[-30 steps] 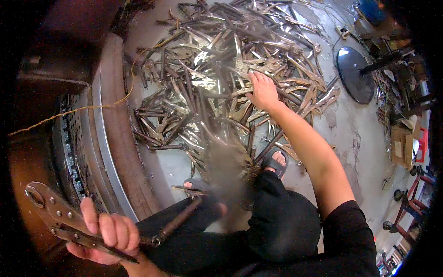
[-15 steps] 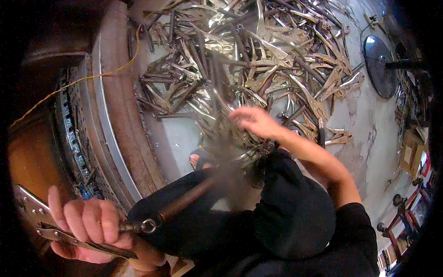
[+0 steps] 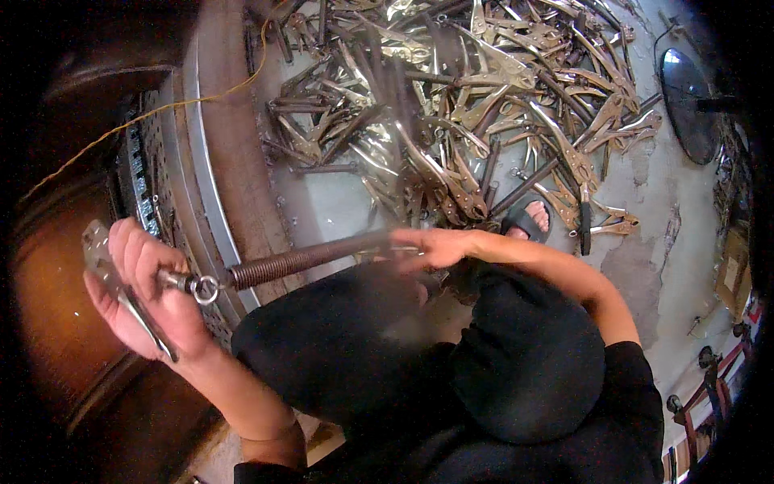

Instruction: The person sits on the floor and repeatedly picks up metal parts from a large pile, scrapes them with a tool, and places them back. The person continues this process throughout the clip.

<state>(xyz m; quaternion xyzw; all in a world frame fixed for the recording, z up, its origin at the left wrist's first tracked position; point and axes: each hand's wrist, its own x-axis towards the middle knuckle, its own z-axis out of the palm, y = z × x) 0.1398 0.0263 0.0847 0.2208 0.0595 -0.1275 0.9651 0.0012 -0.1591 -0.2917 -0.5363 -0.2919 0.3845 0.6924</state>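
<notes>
My left hand [image 3: 149, 294] is wrapped around a pair of silver locking pliers [image 3: 98, 240], held up at the left. A small metal ring [image 3: 205, 291] at the pliers' end links to a long dark coil spring [image 3: 302, 262]. The spring stretches nearly level over my left knee towards my right hand [image 3: 439, 247]. My right fingers close on the spring's far end; that end is blurred and partly hidden. Beyond my hands lies a big heap of locking pliers [image 3: 476, 177] mixed with dark springs.
At the left stands a brown metal-edged structure [image 3: 230, 145] with a perforated panel, crossed by a yellow cord [image 3: 193, 101]. A round dark disc [image 3: 687, 105] stands at the far right. My sandalled foot [image 3: 530, 219] is beside the heap. A cardboard box [image 3: 732, 270] sits at the right edge.
My left hand has risen with the locking pliers and turned them more upright. My right hand has come down and nearer to the spring's far end, and the spring now lies more level.
</notes>
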